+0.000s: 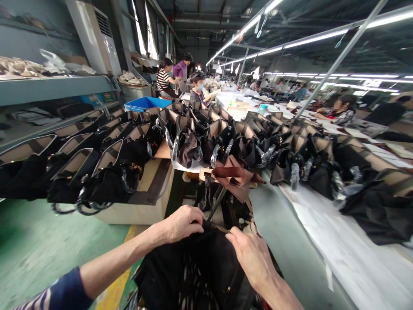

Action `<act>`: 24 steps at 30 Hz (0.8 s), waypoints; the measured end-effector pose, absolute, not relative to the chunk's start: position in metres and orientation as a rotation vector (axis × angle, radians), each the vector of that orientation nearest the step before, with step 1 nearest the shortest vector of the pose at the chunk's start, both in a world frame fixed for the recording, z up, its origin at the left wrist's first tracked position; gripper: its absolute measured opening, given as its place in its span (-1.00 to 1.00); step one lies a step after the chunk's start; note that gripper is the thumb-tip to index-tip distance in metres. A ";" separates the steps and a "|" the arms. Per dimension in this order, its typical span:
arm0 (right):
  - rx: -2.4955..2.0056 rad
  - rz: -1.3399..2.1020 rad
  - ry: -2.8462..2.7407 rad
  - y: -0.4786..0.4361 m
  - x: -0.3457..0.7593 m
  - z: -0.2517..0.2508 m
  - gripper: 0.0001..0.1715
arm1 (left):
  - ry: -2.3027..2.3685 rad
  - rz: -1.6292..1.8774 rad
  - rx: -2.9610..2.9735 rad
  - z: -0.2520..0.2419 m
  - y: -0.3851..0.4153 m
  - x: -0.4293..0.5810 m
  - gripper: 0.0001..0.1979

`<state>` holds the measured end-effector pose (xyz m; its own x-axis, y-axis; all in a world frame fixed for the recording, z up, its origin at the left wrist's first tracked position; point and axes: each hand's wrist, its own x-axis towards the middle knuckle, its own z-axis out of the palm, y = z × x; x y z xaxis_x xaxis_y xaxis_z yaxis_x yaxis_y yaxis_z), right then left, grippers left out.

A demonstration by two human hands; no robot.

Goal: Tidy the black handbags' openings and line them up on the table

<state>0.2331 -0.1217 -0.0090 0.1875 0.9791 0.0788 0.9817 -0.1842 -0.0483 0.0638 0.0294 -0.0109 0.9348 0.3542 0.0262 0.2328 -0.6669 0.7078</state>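
A black handbag [206, 254] lies close to my body at the bottom middle, with a small gold stud on its right side. My left hand [184, 224] pinches the far edge of this bag, thumb and fingers closed on it. On the same edge, a little to the right, my right hand [250, 252] grips with its thumb on top. Just beyond my hands hangs a brown folded piece of material [232, 175], over a stand whose lower part is mostly hidden. How the bag is supported underneath I cannot tell.
Rows of black handbags with beige linings and plastic-wrapped handles [190, 144] stand ahead and to both sides. White paper [342, 241] covers part of the right table [277, 219]. A blue bin [146, 103] stands behind the bags. Several people work farther back.
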 end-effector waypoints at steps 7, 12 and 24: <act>-2.398 0.008 -1.947 -0.118 0.232 -0.012 -0.69 | 0.594 0.176 2.351 -0.019 0.029 0.065 -0.79; -2.397 -0.048 -1.965 -0.118 0.233 -0.015 -0.71 | 0.672 0.179 2.365 -0.017 0.026 0.068 -0.79; -2.346 -0.160 -2.020 -0.120 0.229 -0.010 -0.83 | 0.714 0.177 2.502 -0.016 0.019 0.077 -0.79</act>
<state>0.2286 -0.1202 -0.0098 0.1457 0.9837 0.1053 0.9880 -0.1501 0.0355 0.0766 0.0192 -0.0163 0.8520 0.5233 -0.0182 0.4544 -0.7216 0.5223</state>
